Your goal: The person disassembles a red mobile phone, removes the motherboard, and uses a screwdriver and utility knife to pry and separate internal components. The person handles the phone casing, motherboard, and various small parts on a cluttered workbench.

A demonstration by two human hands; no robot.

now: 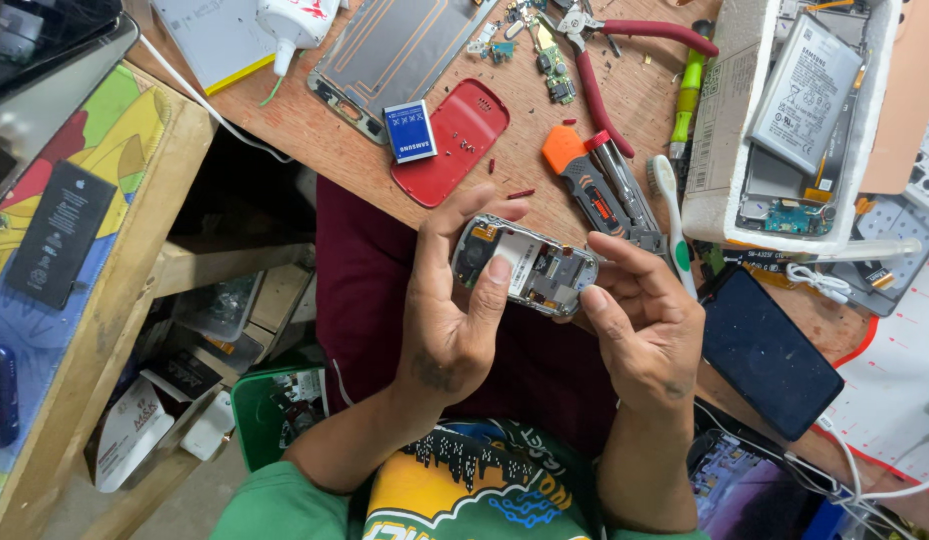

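We see both hands raised palm-up at the table's near edge: the left hand [451, 318] grips the opened phone [525, 266], the right hand [640, 318] pinches its end.

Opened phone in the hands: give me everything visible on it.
The phone is a small rounded handset with its back cover off, lying roughly level, tilted slightly down to the right. Silver-grey frame, looks like plastic and metal. The open back shows a dark round part at the left end, a pale battery bay in the middle and small contacts and circuitry toward the right. The left hand grips its left end, thumb across the bay; the right hand pinches the right end. It is held above the lap, at the table edge.
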